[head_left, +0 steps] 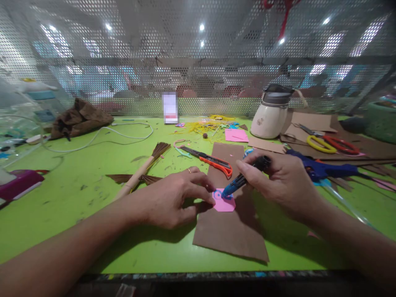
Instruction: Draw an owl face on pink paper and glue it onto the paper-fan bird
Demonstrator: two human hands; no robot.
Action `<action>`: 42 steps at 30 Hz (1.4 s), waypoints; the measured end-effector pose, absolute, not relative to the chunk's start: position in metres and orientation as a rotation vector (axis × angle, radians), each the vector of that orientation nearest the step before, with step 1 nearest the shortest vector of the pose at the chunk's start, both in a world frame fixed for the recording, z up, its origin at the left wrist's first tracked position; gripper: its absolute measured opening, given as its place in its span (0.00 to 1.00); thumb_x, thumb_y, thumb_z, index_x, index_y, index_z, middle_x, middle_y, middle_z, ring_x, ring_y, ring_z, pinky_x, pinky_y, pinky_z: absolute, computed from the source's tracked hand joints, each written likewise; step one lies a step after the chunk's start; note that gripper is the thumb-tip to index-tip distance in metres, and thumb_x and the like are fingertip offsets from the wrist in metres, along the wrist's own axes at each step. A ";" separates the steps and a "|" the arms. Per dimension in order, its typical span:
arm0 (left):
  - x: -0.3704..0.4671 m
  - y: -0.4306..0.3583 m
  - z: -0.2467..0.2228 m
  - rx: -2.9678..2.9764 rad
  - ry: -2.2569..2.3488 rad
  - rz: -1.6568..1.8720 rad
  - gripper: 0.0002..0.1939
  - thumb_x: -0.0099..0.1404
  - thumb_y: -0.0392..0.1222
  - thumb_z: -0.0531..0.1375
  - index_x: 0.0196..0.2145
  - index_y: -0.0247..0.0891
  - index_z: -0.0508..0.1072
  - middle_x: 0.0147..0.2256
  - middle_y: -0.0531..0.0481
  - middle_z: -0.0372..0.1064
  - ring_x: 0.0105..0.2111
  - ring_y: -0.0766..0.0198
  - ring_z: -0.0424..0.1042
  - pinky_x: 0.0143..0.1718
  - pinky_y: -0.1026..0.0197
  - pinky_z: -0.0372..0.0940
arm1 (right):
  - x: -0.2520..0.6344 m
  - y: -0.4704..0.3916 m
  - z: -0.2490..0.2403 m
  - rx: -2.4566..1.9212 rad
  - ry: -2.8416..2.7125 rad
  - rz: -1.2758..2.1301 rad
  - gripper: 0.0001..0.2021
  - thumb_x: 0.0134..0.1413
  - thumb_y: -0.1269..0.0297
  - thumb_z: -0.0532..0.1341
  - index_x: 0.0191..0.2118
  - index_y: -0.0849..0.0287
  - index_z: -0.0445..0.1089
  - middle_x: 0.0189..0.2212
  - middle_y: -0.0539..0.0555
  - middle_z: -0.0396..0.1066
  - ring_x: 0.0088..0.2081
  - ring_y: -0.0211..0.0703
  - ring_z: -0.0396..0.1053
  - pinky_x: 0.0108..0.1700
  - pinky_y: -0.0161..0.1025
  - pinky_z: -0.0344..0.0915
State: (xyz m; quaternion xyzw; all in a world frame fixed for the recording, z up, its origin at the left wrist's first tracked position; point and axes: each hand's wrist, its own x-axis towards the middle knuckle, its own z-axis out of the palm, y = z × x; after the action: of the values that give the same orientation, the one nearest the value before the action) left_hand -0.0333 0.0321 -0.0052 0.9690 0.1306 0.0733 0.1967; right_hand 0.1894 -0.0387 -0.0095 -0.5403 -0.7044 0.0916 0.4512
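Two hands are working over one small pink paper point(225, 205), which is lying on a single brown cardboard sheet point(229, 237) on the green table point(167, 251). The right hand point(275, 177) is closing its fingers around one blue marker point(238, 185), whose tip is touching the paper beside blue drawn marks (two rounded shapes are showing, the right one partly hidden by the tip). The left hand point(181, 196) is resting half open, fingers loosely bent and thumb apart, its fingertips pressing the paper's left edge without clasping anything. One orange cutter point(221, 163) is lying partly over the cardboard's upper left edge. To the right, one yellow handle point(320, 144) and one red handle point(346, 145) are showing; they may be belonging to one pair of scissors or two. One cream flask point(269, 115) is standing under a dark lid that is hiding its contents. One green container point(382, 119) is running off the right edge, its contents blurring, and one purple object point(24, 183) is being cut off at the left.
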 end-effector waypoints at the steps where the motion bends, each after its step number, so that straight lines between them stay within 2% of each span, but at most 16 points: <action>1: -0.033 0.032 -0.005 2.710 0.367 0.204 0.14 0.67 0.36 0.55 0.46 0.42 0.77 0.48 0.45 0.70 0.46 0.56 0.68 0.49 0.54 0.64 | 0.189 -0.039 -0.009 -1.335 -1.746 0.222 0.12 0.59 0.61 0.59 0.26 0.59 0.70 0.19 0.48 0.69 0.20 0.34 0.63 0.24 0.32 0.58; 12: -0.035 0.032 -0.004 2.716 0.373 0.161 0.15 0.66 0.34 0.54 0.47 0.43 0.76 0.49 0.45 0.70 0.47 0.57 0.68 0.51 0.53 0.63 | 0.190 -0.039 -0.010 -1.302 -1.660 0.217 0.13 0.58 0.60 0.60 0.24 0.59 0.69 0.15 0.46 0.63 0.17 0.32 0.59 0.20 0.32 0.54; 22: -0.035 0.033 -0.005 2.702 0.356 0.180 0.14 0.66 0.34 0.55 0.46 0.41 0.76 0.48 0.45 0.70 0.47 0.57 0.68 0.50 0.55 0.63 | 0.189 -0.039 -0.009 -1.331 -1.739 0.195 0.13 0.58 0.61 0.59 0.25 0.60 0.69 0.19 0.47 0.67 0.20 0.33 0.62 0.24 0.32 0.57; 29: -0.035 0.032 -0.006 2.695 0.383 0.180 0.14 0.68 0.36 0.54 0.46 0.41 0.77 0.49 0.46 0.69 0.47 0.58 0.68 0.51 0.55 0.62 | 0.187 -0.039 -0.010 -1.319 -1.745 0.215 0.12 0.58 0.62 0.59 0.25 0.59 0.68 0.17 0.45 0.64 0.20 0.31 0.60 0.23 0.31 0.56; 42: -0.035 0.033 -0.006 2.708 0.368 0.165 0.14 0.68 0.35 0.54 0.46 0.41 0.76 0.49 0.46 0.69 0.48 0.58 0.68 0.51 0.55 0.62 | 0.188 -0.038 -0.010 -1.270 -1.695 0.222 0.12 0.58 0.62 0.60 0.25 0.60 0.68 0.17 0.45 0.65 0.19 0.30 0.61 0.22 0.30 0.56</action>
State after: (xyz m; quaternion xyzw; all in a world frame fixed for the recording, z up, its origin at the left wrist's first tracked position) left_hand -0.0349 0.0328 -0.0058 0.9690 0.1316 0.0590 0.2005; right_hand 0.1882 -0.0384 -0.0102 -0.5216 -0.6961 0.0913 0.4847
